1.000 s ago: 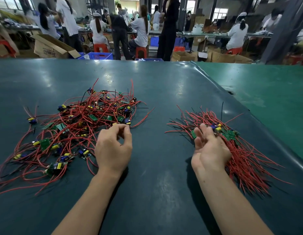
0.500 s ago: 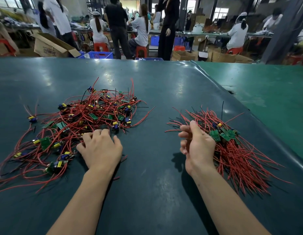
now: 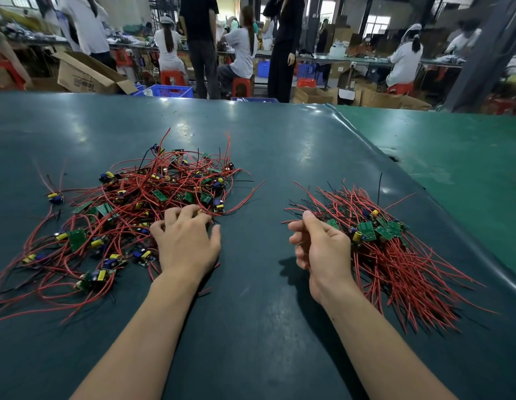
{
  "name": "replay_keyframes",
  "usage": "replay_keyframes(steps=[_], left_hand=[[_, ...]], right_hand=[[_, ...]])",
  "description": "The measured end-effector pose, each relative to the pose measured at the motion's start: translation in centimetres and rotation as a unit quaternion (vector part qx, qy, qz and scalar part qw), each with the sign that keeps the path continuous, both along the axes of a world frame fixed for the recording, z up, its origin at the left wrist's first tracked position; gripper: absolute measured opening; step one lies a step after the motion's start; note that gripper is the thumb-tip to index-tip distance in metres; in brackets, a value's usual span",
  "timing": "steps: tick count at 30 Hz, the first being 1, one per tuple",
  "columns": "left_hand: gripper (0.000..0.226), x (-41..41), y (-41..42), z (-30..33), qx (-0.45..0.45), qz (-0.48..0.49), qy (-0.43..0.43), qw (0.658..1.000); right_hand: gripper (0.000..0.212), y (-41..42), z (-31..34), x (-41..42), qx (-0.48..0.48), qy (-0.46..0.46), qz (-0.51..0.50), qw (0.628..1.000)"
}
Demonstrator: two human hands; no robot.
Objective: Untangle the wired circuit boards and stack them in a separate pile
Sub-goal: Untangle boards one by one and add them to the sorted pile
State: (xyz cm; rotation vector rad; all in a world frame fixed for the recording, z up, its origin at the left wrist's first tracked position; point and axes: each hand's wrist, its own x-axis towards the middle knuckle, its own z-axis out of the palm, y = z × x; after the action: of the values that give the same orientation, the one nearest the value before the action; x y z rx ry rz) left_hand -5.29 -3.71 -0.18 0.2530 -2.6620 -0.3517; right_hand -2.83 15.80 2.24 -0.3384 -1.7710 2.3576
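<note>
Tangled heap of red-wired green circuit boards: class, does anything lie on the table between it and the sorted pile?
Nothing visible: only bare dark green table separates the tangled heap from the sorted pile.

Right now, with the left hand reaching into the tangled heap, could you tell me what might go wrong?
1. The left hand rests on the near edge of the tangled pile, whose red wires loop through each other; lifting one board could drag several others along.
2. Loose wires trail towards the near left edge of the table, so a hard tug might scatter boards.
3. The sorted pile lies close to the table's right edge; its wire ends could slide off.
</note>
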Motion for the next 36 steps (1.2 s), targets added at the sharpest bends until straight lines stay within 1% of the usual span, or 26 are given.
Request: replay_keyframes(steps=[2, 3, 5, 7, 9, 11, 13, 15, 16, 18, 20, 22, 24, 26, 28, 30, 32, 33, 34, 36], left_hand=[[0.01, 0.2, -0.2, 0.2, 0.05, -0.012, 0.046, 0.998], [0.009, 0.3, -0.1, 0.4, 0.074, -0.028, 0.06, 0.995], [0.017, 0.6, 0.2, 0.7, 0.106, -0.052, 0.083, 0.99], [0.02, 1.1, 0.4, 1.1, 0.131, -0.063, 0.146, 0.979], [0.018, 1.6, 0.5, 1.6, 0.139, -0.097, 0.245, 0.954], [0.016, 2.0, 0.9, 1.9, 0.129, -0.172, 0.327, 0.92], [0.014, 2.7, 2.0, 1.9, 0.111, -0.274, 0.348, 0.89], [0.017, 3.3, 3.4, 1.7, 0.106, -0.37, 0.328, 0.863], [0.017, 3.5, 4.1, 1.6, 0.108, -0.403, 0.313, 0.853], [0.017, 3.7, 4.8, 1.4, 0.107, -0.43, 0.297, 0.846], [0.018, 3.4, 4.8, 1.4, 0.105, -0.418, 0.305, 0.849], [0.02, 3.3, 4.5, 1.4, 0.151, -0.379, 0.296, 0.864], [0.024, 3.5, 4.4, 1.5, 0.253, -0.329, 0.242, 0.877], [0.025, 3.6, 4.6, 1.5, 0.35, -0.302, 0.15, 0.874], [0.017, 3.5, 4.6, 1.5, 0.391, -0.298, 0.081, 0.867], [0.008, 3.1, 4.4, 1.6, 0.415, -0.29, 0.064, 0.86], [0.004, 2.9, 4.2, 1.6, 0.455, -0.269, 0.07, 0.846], [0.004, 2.8, 4.2, 1.6, 0.483, -0.259, 0.076, 0.833], [0.005, 2.7, 4.2, 1.7, 0.521, -0.248, 0.081, 0.813], [0.007, 2.5, 4.3, 1.8, 0.611, -0.219, 0.083, 0.756]], right_hand=[[0.04, 0.1, -0.1, 0.0, 0.001, 0.0, 0.002, 1.0], [0.041, 0.0, -0.1, 0.0, 0.003, 0.0, 0.003, 1.0], [0.042, 0.0, -0.2, 0.0, 0.007, -0.002, 0.005, 1.0], [0.041, 0.1, -0.1, 0.1, 0.01, -0.005, 0.008, 1.0], [0.038, 0.1, 0.1, 0.1, 0.022, -0.01, 0.025, 0.999], [0.033, -0.2, 0.2, 0.3, 0.038, -0.01, 0.08, 0.996], [0.031, -0.7, 0.3, 0.6, 0.037, -0.012, 0.164, 0.986], [0.033, -1.2, 0.4, 0.8, 0.016, -0.011, 0.228, 0.974], [0.031, -1.2, 0.5, 0.8, 0.001, -0.002, 0.239, 0.971], [0.024, -0.9, 0.6, 0.7, -0.023, 0.023, 0.221, 0.975], [0.014, -0.4, 0.6, 0.5, -0.036, 0.035, 0.185, 0.981], [0.008, -0.2, 0.6, 0.4, -0.031, 0.038, 0.162, 0.986], [0.005, -0.2, 0.5, 0.3, 0.004, 0.044, 0.146, 0.988], [0.005, -0.4, 0.4, 0.4, 0.048, 0.052, 0.134, 0.989], [0.007, -0.6, 0.3, 0.6, 0.071, 0.057, 0.134, 0.987], [0.007, -0.8, 0.2, 0.7, 0.07, 0.062, 0.136, 0.986], [0.009, -0.9, 0.3, 0.8, 0.047, 0.057, 0.135, 0.988], [0.009, -0.9, 0.3, 0.7, 0.039, 0.054, 0.13, 0.989], [0.009, -0.9, 0.4, 0.7, 0.034, 0.052, 0.121, 0.991], [0.009, -0.9, 0.5, 0.5, 0.016, 0.052, 0.096, 0.994]])
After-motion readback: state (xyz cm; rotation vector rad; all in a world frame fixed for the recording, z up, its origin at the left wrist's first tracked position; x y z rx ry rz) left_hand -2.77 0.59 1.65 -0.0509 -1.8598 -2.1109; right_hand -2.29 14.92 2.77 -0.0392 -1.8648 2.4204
